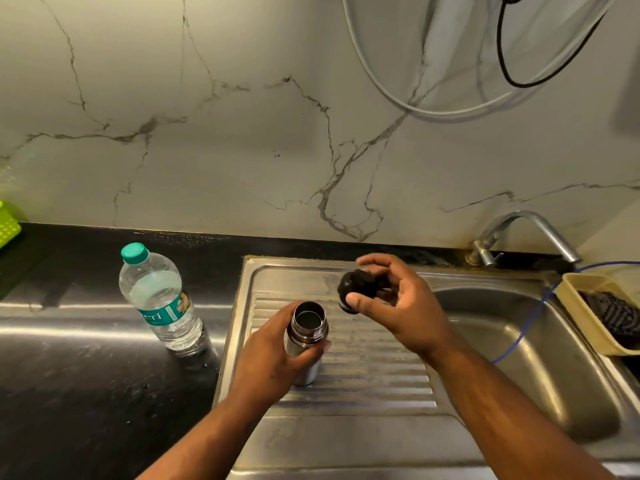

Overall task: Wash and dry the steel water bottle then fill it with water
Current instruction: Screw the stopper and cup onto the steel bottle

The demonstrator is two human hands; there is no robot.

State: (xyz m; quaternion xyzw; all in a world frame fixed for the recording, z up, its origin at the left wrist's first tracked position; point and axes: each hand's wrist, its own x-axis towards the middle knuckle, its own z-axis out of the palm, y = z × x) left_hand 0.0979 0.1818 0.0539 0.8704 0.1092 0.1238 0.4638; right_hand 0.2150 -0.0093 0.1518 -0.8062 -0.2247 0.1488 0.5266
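Observation:
The steel water bottle [307, 336] stands upright and uncapped on the ribbed drainboard [374, 372] of the steel sink. My left hand [273, 362] grips its body from the left. My right hand [398, 306] holds the bottle's black cap [356, 287] in its fingers, above the drainboard and to the right of the bottle's mouth. The cap is off the bottle and apart from it.
A clear plastic water bottle [157, 299] with a green cap stands on the dark counter at the left. The sink basin [512, 341] lies to the right, under a steel tap [526, 237]. A beige tray [595, 317] with a dark scrubber sits at the basin's right edge. A green basket [7, 225] is at far left.

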